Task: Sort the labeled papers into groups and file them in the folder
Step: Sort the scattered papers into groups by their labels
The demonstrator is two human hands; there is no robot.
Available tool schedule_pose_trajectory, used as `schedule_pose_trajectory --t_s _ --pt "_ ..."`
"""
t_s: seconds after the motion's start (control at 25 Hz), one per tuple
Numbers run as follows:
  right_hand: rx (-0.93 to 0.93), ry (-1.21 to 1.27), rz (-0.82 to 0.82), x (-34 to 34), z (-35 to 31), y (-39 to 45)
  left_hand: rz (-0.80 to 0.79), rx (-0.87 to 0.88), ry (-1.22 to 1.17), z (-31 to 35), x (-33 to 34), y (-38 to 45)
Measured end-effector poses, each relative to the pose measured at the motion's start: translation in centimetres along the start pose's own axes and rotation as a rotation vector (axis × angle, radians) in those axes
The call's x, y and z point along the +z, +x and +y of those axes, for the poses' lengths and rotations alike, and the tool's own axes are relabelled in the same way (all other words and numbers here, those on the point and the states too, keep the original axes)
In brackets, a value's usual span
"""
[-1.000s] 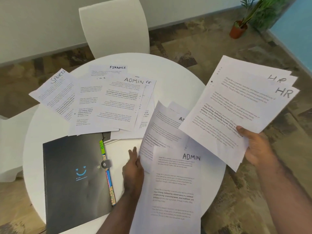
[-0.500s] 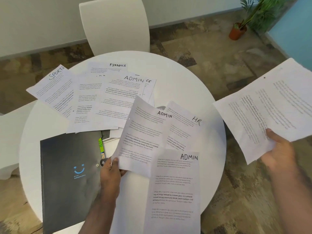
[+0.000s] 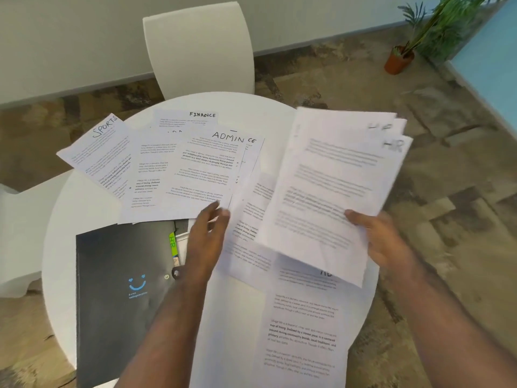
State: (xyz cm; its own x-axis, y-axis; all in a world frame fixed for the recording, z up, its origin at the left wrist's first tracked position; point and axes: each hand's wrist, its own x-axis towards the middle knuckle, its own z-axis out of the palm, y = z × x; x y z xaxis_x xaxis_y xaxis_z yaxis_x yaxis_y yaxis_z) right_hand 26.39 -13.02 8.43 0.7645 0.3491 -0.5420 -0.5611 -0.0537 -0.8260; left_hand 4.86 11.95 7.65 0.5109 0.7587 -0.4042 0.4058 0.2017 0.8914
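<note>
My right hand (image 3: 377,242) grips the lower edge of a fanned stack of HR papers (image 3: 335,169), held above the right side of the round white table (image 3: 84,247). My left hand (image 3: 207,236) hovers with fingers stretched out by the lower edge of an ADMIN sheet (image 3: 207,169) and holds nothing. Next to the left hand lies another printed sheet (image 3: 246,236), partly under the stack. A further sheet (image 3: 305,326) overhangs the near edge, its label mostly covered. SPORTS (image 3: 98,152) and FINANCE (image 3: 195,119) sheets lie at the back. The black folder (image 3: 120,289) lies front left with a green HR tab (image 3: 172,243).
A white chair (image 3: 198,49) stands behind the table and another white seat (image 3: 16,219) at its left. A potted plant (image 3: 400,60) stands on the patterned floor at the far right. An unlabelled sheet (image 3: 148,175) lies between the SPORTS and ADMIN sheets.
My right hand has swung the HR stack back from the right to above the table. My left hand has let go of the ADMIN sheet and moved forward over the middle.
</note>
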Motion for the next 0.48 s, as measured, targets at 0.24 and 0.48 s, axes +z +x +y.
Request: schedule_pose_trajectory --t_s 0.24,0.48 --pt "0.052 -0.257 -0.296 7.4 -0.2 -0.4 -0.523 -0.248 -0.318 4.5 0.2 4.2" --pt "-0.092 -0.762 0.029 5.0 1.7 5.9 -0.286 -0.175 -0.318 2.5 -1.1 6.3"
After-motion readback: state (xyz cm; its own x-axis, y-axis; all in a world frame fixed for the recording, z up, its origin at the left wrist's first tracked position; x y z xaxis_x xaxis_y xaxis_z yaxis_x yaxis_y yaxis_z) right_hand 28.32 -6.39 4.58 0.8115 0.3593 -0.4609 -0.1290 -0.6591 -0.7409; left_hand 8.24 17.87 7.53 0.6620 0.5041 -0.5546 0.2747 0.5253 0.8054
